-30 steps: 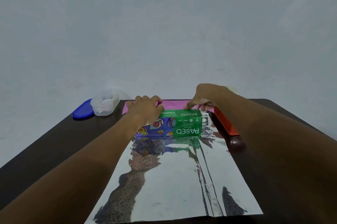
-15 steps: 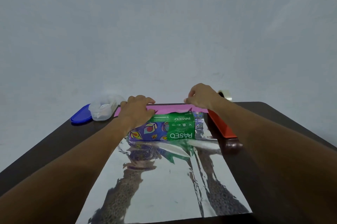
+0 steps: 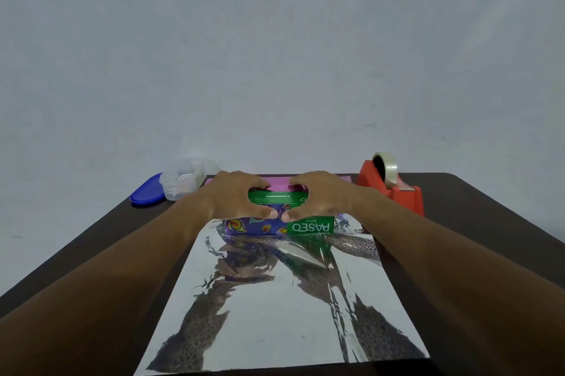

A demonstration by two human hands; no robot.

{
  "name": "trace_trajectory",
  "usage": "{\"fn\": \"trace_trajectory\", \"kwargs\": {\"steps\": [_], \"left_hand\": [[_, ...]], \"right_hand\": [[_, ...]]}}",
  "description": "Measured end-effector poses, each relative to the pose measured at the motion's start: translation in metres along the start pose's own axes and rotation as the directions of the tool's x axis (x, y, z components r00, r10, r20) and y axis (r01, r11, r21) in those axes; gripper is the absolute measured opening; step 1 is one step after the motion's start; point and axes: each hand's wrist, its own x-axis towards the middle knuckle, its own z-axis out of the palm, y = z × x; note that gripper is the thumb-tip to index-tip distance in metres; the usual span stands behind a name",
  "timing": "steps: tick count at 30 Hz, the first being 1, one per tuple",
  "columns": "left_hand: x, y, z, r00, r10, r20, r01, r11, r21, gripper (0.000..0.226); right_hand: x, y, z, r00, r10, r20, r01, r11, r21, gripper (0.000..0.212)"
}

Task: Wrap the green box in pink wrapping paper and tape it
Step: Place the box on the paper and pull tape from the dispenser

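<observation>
The green and purple box (image 3: 310,226) marked PASEO lies at the far end of the wrapping paper (image 3: 284,299), whose shiny silver underside faces up. The paper's pink side (image 3: 279,183) shows as a strip folded over the box's far edge. My left hand (image 3: 235,196) and my right hand (image 3: 321,196) both rest on top of the box, fingers on the pink edge, thumbs nearly touching at the box's near face. Most of the box's top is hidden under my hands.
A red tape dispenser (image 3: 394,192) with a clear roll stands at the back right. A clear plastic container (image 3: 183,181) and its blue lid (image 3: 146,195) sit at the back left. The dark table (image 3: 91,253) ends at a pale wall.
Both hands have slid toward each other along the box's top and now meet near its middle. The view has shifted, so the tape dispenser shows in full.
</observation>
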Motion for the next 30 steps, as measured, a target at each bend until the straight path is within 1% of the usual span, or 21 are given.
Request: {"fn": "trace_trajectory", "kwargs": {"steps": [3, 5, 8, 11, 13, 15, 17, 19, 21, 23, 28, 30], "left_hand": [[-0.002, 0.001, -0.001, 1.000, 0.027, -0.004, -0.026, 0.999, 0.025, 0.082], [-0.004, 0.003, -0.003, 0.998, 0.053, -0.017, -0.051, 0.995, 0.085, 0.080], [-0.004, 0.001, -0.003, 0.998, 0.045, -0.041, -0.039, 0.990, 0.132, 0.095], [-0.004, -0.004, -0.001, 1.000, 0.014, -0.023, -0.010, 0.987, 0.158, 0.096], [-0.005, -0.006, -0.002, 1.000, -0.003, -0.007, 0.004, 0.987, 0.163, 0.100], [-0.007, -0.008, -0.002, 1.000, -0.020, 0.007, 0.018, 0.986, 0.166, 0.102], [-0.009, -0.010, 0.000, 1.000, -0.016, 0.011, 0.014, 0.986, 0.166, 0.107], [-0.011, -0.010, 0.002, 1.000, -0.006, -0.015, 0.009, 0.985, 0.172, 0.103], [-0.012, -0.008, 0.004, 0.999, 0.025, -0.048, -0.016, 0.983, 0.186, 0.094], [-0.012, -0.005, 0.004, 0.997, 0.059, -0.051, -0.049, 0.981, 0.188, 0.090], [-0.007, 0.009, 0.007, 0.990, 0.126, -0.069, -0.114, 0.980, 0.163, 0.094], [-0.002, 0.016, 0.011, 0.987, 0.143, -0.070, -0.128, 0.975, 0.181, 0.096]], "right_hand": [[0.002, 0.002, 0.003, 1.000, -0.009, -0.022, 0.008, 1.000, -0.028, 0.089], [0.002, 0.005, 0.004, 0.999, -0.020, -0.042, 0.019, 1.000, -0.023, 0.085], [-0.002, 0.007, 0.004, 0.996, -0.030, -0.078, 0.032, 0.999, 0.027, 0.096], [-0.005, 0.006, 0.003, 0.991, -0.050, -0.124, 0.046, 0.998, -0.039, 0.098], [-0.006, 0.006, 0.003, 0.994, -0.017, -0.111, 0.009, 0.998, -0.067, 0.103], [-0.005, 0.008, 0.003, 0.996, 0.025, -0.087, -0.033, 0.995, -0.097, 0.101], [-0.004, 0.010, 0.004, 0.996, 0.039, -0.079, -0.052, 0.984, -0.170, 0.094], [-0.002, 0.010, 0.004, 0.996, 0.031, -0.089, -0.045, 0.984, -0.170, 0.094], [-0.004, 0.010, 0.006, 0.994, 0.007, -0.111, -0.021, 0.991, -0.130, 0.100], [-0.005, 0.011, 0.007, 0.988, -0.021, -0.151, 0.004, 0.993, -0.116, 0.103], [-0.011, 0.014, 0.009, 0.982, -0.044, -0.181, 0.019, 0.990, -0.138, 0.110], [-0.016, 0.017, 0.012, 0.979, -0.059, -0.193, 0.029, 0.988, -0.154, 0.111]]}}
